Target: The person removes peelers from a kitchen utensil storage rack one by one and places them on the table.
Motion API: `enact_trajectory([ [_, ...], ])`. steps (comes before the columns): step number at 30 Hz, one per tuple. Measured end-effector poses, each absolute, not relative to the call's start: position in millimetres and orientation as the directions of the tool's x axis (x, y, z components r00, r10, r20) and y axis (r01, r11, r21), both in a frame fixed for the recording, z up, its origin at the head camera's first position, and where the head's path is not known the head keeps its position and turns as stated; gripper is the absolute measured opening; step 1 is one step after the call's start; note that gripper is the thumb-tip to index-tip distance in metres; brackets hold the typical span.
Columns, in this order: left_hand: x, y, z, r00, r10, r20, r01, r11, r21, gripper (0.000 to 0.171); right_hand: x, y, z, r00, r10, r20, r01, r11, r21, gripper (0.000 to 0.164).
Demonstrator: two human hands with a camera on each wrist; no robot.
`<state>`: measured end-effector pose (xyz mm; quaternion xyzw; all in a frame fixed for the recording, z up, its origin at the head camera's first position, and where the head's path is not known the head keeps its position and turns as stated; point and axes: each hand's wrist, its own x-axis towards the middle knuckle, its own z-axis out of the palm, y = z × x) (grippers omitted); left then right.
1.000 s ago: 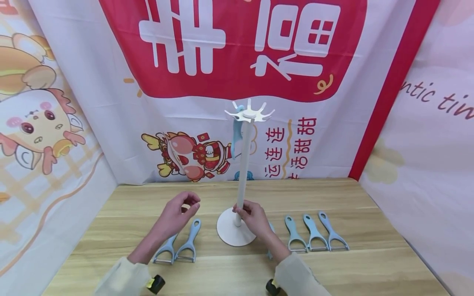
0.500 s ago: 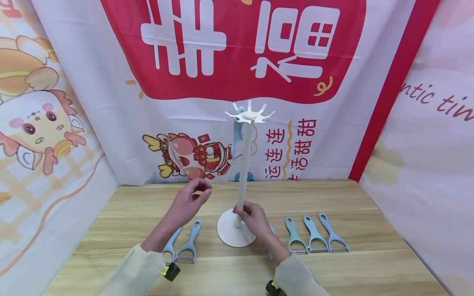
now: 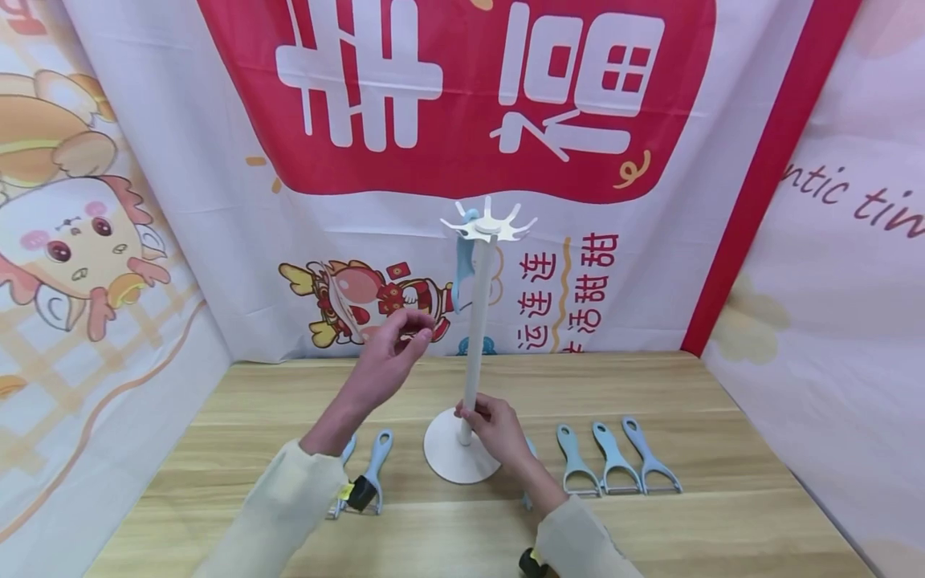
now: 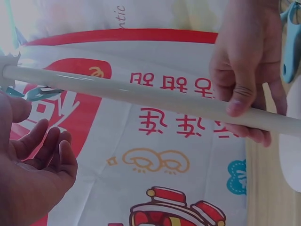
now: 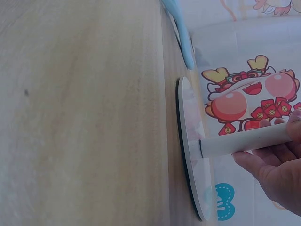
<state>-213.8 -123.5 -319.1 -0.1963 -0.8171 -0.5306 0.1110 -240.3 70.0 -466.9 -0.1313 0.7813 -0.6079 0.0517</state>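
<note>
A white stand (image 3: pixel 475 345) with a round base (image 3: pixel 450 451) and a ring of hooks (image 3: pixel 487 229) on top stands upright on the table. My right hand (image 3: pixel 499 432) grips its pole low down, thumb on one side and fingers on the other, as the left wrist view also shows. One light-blue peeler (image 3: pixel 464 261) hangs from a hook at the back left. My left hand (image 3: pixel 385 365) is raised left of the pole, below that peeler, its fingers loosely curled around nothing. In the left wrist view, the left hand (image 4: pixel 37 162) is close to the pole's upper end.
Left of the base lie two peelers (image 3: pixel 377 456), partly covered by my left sleeve and wrist camera. To the right, several peelers (image 3: pixel 613 456) lie in a row, one partly behind my right wrist. Printed cloth (image 3: pixel 636 281) walls the table's back and sides.
My left hand has moved up and to the right, from above the left peelers to beside the pole. My right hand and the stand have stayed in place.
</note>
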Motion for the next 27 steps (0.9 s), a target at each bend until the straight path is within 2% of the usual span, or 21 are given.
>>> enact_trajectory([
  [4,-217.9,-117.7,-310.7,-0.882,0.213,0.42,0.469,0.335,0.817,0.034,-240.4,69.5,-466.2,-0.958,-0.27,0.096,-0.162,0.234,-0.959,0.019],
  [11,-232.3,-110.5,-294.5,-0.852,0.242,0.464,0.519,0.274,0.81,0.034,-227.4,70.5,-442.3,-0.957,-0.279,0.08,-0.147,0.229,-0.962,0.016],
  [18,-243.1,-104.0,-274.6,-0.826,0.32,0.464,0.54,0.214,0.814,0.04,-240.2,69.3,-465.5,-0.957,-0.273,0.095,-0.163,0.238,-0.958,0.017],
  [27,-250.9,-98.0,-261.0,-0.806,0.377,0.455,0.55,0.193,0.813,0.046,-243.4,69.3,-469.4,-0.959,-0.267,0.095,-0.166,0.256,-0.952,0.021],
])
